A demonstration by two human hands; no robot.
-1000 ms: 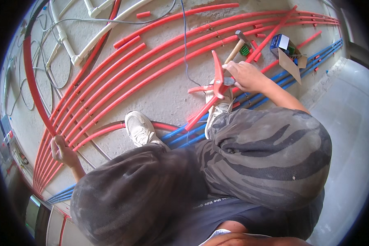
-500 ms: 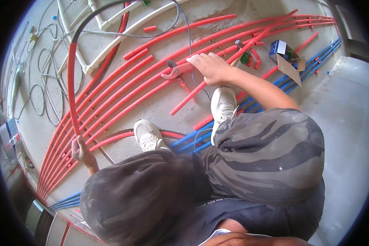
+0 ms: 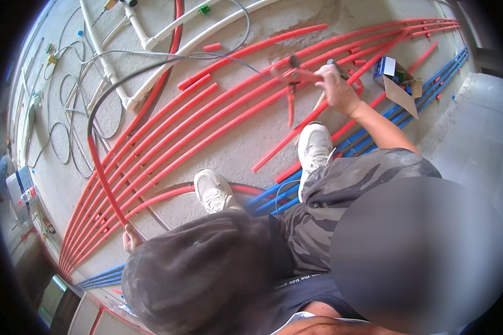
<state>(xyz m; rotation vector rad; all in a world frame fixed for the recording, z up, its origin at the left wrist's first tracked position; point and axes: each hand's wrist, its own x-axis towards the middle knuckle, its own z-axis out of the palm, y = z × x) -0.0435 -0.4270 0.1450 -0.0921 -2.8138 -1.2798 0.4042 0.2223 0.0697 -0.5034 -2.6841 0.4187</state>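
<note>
My left hand [image 3: 131, 239] is closed around the lower end of a red pipe [image 3: 105, 187], beside my left knee. From the pipe's upper end, a dark flexible length [image 3: 114, 86] arcs up and to the right over the floor. My right hand [image 3: 339, 92] grips one handle of a red pipe cutter [image 3: 288, 75]. Its jaw points left and its other handle hangs down, apart from the first, above the long red pipes [image 3: 229, 114]. A hammer [image 3: 332, 63] lies partly hidden behind my right hand.
Several blue pipes [image 3: 369, 134] run beside my right shoe [image 3: 314, 146]. An open box [image 3: 395, 78] of small fittings stands at the far right. White pipes [image 3: 109, 70] and tangled grey cable [image 3: 67, 103] lie at the far left. A blurred patch covers my right knee.
My right hand has lifted the pipe cutter and moved it right. My left hand has come down and slightly right with the red pipe, and the dark arc has dropped lower.
</note>
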